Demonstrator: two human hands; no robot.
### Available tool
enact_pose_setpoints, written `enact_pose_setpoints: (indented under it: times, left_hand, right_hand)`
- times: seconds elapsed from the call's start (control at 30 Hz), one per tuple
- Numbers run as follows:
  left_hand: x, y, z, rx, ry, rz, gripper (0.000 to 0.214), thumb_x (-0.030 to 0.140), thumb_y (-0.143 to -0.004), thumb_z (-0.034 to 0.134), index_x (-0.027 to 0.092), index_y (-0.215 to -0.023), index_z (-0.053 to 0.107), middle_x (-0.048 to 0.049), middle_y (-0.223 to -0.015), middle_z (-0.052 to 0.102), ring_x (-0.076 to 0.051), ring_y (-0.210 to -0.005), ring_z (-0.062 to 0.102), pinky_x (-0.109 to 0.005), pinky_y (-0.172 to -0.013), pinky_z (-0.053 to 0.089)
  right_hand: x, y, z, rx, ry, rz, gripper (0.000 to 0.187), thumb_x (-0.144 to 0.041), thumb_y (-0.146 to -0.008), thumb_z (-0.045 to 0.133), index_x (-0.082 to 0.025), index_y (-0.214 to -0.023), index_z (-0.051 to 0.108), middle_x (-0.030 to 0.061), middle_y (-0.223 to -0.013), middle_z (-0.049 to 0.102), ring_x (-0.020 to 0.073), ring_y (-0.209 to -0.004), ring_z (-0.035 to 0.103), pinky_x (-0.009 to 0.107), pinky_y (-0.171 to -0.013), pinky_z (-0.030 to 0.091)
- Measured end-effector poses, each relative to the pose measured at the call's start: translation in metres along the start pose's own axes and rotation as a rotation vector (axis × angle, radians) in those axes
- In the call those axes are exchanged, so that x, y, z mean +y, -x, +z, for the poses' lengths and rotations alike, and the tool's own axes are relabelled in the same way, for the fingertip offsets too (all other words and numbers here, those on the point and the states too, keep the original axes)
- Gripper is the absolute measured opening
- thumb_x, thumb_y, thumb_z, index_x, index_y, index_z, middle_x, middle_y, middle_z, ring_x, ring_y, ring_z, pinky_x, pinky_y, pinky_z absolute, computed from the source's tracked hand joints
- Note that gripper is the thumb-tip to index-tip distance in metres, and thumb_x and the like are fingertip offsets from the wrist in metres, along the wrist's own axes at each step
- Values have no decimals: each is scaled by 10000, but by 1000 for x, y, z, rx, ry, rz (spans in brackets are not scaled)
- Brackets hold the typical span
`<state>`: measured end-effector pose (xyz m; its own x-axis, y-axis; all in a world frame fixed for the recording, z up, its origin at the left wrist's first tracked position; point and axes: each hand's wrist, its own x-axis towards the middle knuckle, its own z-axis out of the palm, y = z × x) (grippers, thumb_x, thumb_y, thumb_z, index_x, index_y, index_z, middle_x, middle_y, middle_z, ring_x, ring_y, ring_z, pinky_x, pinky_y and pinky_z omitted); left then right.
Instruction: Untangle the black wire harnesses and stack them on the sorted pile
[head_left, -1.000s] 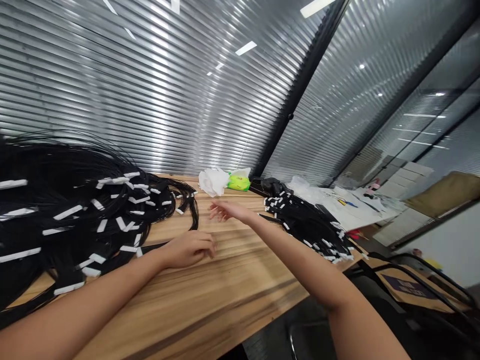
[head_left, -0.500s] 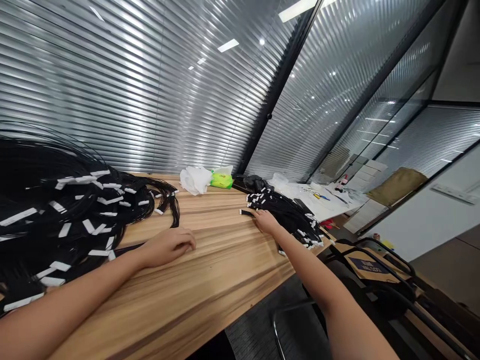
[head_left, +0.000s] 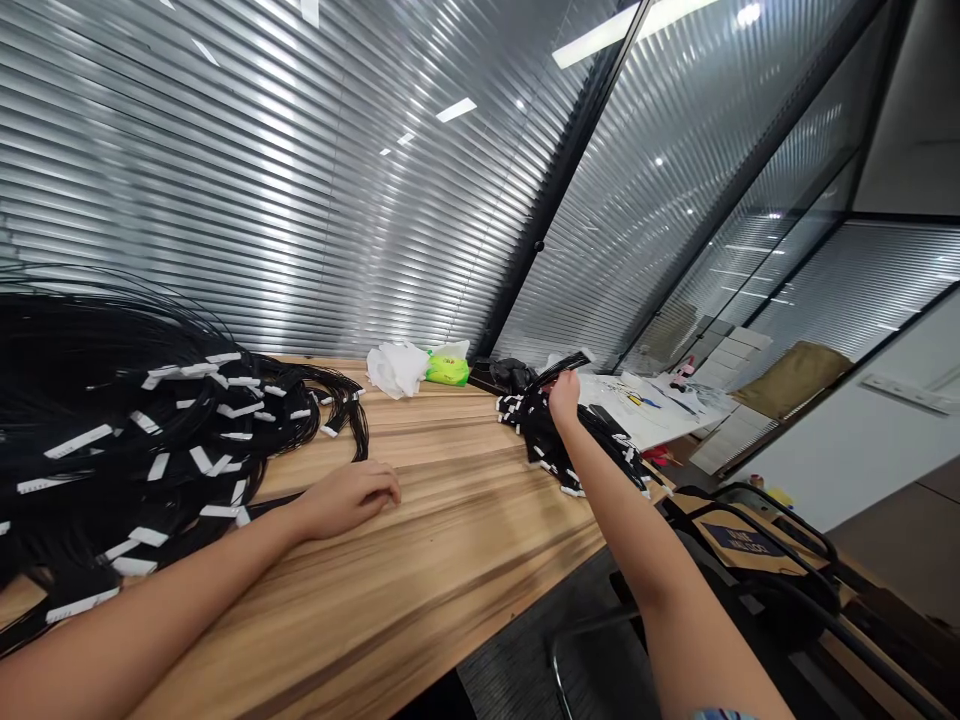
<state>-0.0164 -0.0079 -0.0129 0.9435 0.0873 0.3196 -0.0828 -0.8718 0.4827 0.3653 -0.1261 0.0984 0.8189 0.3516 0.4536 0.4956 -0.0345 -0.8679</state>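
My left hand rests on the wooden table, loosely curled and holding nothing. It lies just right of a large heap of black strands with white paper tags, close to the strands that trail over the table. My right hand is at the far side of a smaller tagged black pile. It grips a few black strands and lifts their ends above the pile.
Crumpled white tissue, a green packet and a black bag lie at the table's far edge. Printed papers lie beyond the smaller pile. A black chair stands below the right edge, with a glass partition and blinds behind the table.
My right hand has moved from the near side of the smaller pile to its far side and has taken hold of strands, raising them. My left hand has barely moved.
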Motion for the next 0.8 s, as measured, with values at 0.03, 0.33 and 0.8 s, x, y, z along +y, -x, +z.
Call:
enact_pose_setpoints:
  times: [0.03, 0.33, 0.8]
  left_hand:
    - [0, 0, 0, -3, 0, -5, 236, 166, -883, 434, 230, -914, 660, -35, -965, 686, -192, -944, 605, -310, -862, 417]
    - [3, 5, -3, 17, 135, -215, 575, 451, -884, 519, 270, -1407, 367, -73, -1245, 621, -200, -907, 627, -317, -815, 459]
    - [-9, -1, -4, 503, -74, -298, 240, 423, -920, 418, 210, -931, 527, -67, -1045, 575, -233, -953, 573, -349, -830, 440]
  right_hand:
    - [-10, -3, 2, 29, -103, 65, 337, -324, -920, 581, -166, -1217, 557, 98, -1215, 594, 235, -1011, 623, 441, -838, 543]
    - [-89, 80, 61, -196, -837, 462, 532, -353, -1013, 173, -186, -610, 477, -56, -481, 367, 90, -396, 359, 200, -404, 381]
    - [-93, 146, 118, -378, -1188, 688, 486, -369, -1006, 305, -195, -565, 414, -77, -455, 304, 79, -388, 316, 176, -403, 351]
